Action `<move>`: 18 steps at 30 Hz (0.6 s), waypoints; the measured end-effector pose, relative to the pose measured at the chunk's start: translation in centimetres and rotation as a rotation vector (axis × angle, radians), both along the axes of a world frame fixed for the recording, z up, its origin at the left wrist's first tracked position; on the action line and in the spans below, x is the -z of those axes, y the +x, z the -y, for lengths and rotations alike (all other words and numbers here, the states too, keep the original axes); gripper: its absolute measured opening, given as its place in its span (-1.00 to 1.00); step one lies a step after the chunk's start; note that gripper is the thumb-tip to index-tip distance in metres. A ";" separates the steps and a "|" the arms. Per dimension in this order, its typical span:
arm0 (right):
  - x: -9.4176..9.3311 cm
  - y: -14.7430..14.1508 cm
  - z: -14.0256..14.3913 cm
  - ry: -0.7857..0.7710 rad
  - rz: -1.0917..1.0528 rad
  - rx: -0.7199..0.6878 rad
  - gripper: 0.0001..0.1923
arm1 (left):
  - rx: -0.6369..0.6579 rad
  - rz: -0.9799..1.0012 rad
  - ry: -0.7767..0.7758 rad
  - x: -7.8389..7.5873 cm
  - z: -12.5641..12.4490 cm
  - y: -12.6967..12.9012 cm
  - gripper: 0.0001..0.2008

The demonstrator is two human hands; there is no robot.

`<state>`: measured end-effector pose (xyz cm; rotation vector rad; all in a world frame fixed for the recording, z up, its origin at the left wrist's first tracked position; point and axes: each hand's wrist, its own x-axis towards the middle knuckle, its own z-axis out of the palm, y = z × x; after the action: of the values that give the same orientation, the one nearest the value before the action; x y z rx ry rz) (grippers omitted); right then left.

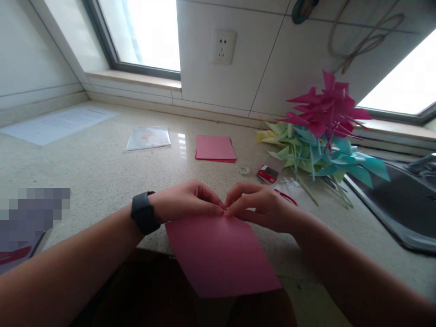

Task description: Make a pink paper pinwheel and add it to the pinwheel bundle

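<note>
A square sheet of pink paper (223, 256) hangs partly over the counter's front edge, its far edge between my hands. My left hand (192, 200), with a dark watch on the wrist, pinches that edge near its middle. Right beside it, my right hand (257, 204) grips the same edge, fingertips touching the left ones. What the fingertips do to the paper there is too small to make out. Close behind my right hand lies a red-handled tool (286, 196), mostly hidden by the hand.
On the speckled counter (102, 172) lie a stack of pink paper (214, 148), a clear packet (149, 137), printed sheets (57, 123), a small pale ring (244, 170) and a red-black box (267, 173). Paper pinwheel-like flowers (327, 109) stand at right, beside the sink (402, 204).
</note>
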<state>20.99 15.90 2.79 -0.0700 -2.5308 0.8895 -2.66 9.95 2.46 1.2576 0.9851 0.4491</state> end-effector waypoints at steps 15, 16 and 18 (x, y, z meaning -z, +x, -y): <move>-0.1 2.9 7.4 0.859 0.216 0.527 -0.77 | -0.258 -0.458 1.251 -3.1 3.6 2.7 -0.87; 0.6 2.8 8.0 0.844 0.242 0.545 -0.76 | -0.115 -0.476 1.221 -2.7 4.1 3.2 -0.88; 1.9 2.7 9.0 0.791 0.261 0.552 -0.75 | 0.041 -0.545 1.170 -1.5 5.2 4.3 -0.89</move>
<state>23.70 6.95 0.85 -0.6209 -2.6865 -0.3618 1.60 4.80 3.96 2.5429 1.1697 0.7083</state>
